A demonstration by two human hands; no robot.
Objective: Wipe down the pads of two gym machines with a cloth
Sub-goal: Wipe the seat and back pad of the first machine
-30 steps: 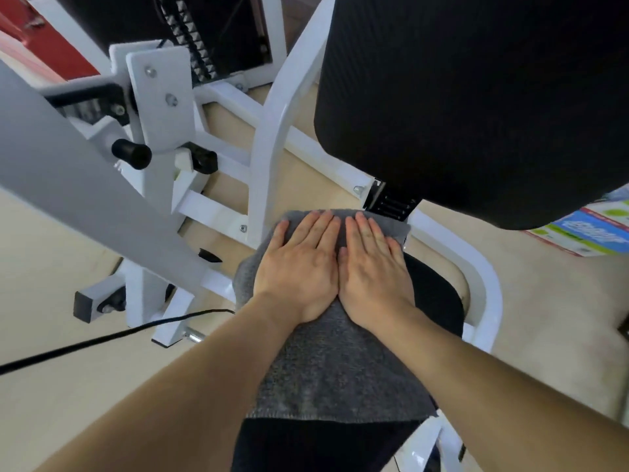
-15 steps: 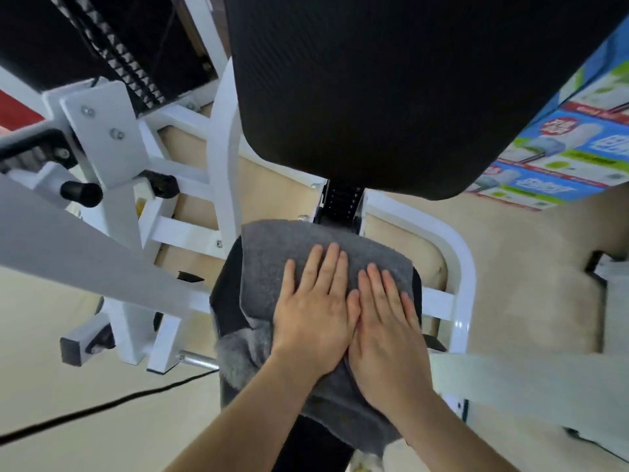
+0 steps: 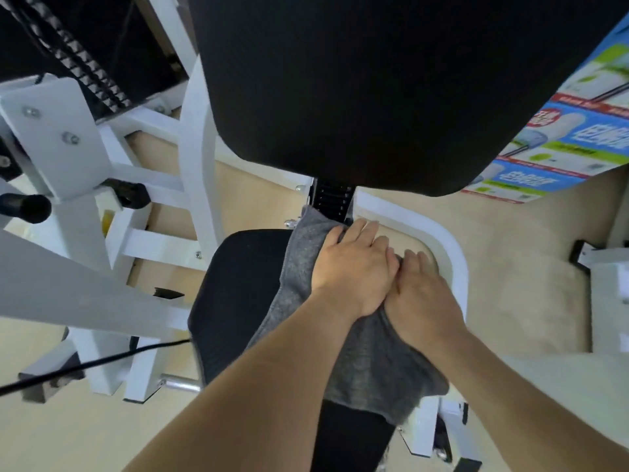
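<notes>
A grey cloth (image 3: 371,362) lies over the right side of the black seat pad (image 3: 238,294) of a white gym machine. My left hand (image 3: 354,270) presses flat on the cloth near the pad's far right corner. My right hand (image 3: 422,294) lies beside it, touching it, with its fingers curled over the pad's right edge onto the cloth. The cloth's near end hangs off the pad. The left half of the seat pad is bare. A large black back pad (image 3: 374,90) hangs above and behind the seat.
White frame tubes (image 3: 197,158) and a grey lever arm (image 3: 68,284) stand to the left, with a black knob (image 3: 27,207) and a black cable (image 3: 85,366). A white curved bar (image 3: 456,267) rings the seat's right side. Colourful boxes (image 3: 558,148) lie on the beige floor at right.
Both hands have slid the cloth to the right across the seat pad, from its middle to its right edge, uncovering the left half. The right fingers now curl over the edge.
</notes>
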